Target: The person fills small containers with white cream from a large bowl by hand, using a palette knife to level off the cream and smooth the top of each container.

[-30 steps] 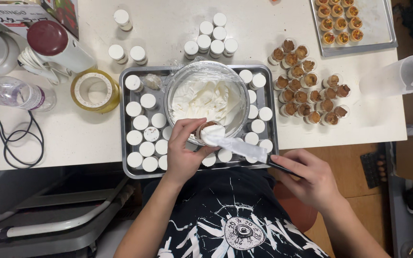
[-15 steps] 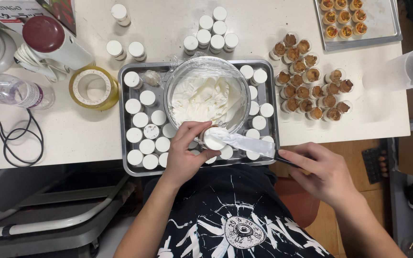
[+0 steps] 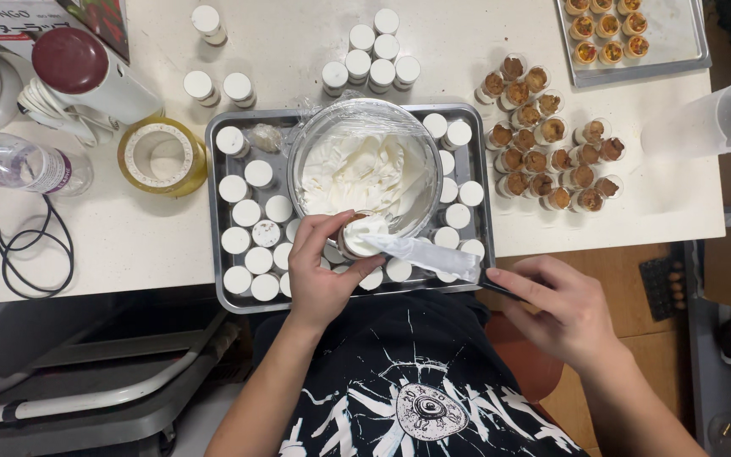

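While the left hand (image 3: 321,272) pinches a small cup (image 3: 357,238) of white cream at the near rim of the glass bowl (image 3: 364,169), the spatula (image 3: 433,254) lies nearly flat, long axis running left-right, blade tip on the cup top, handle off to the right. Right hand (image 3: 562,306) is closed around that handle, near and right of the metal tray (image 3: 217,279). Cup sits directly at the left fingers, over the tray's near edge. Left hand is nearer; right is well apart.

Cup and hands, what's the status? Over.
Left hand holds small cup. Right hand holds spatula, smoothing cream. Nothing in the way.
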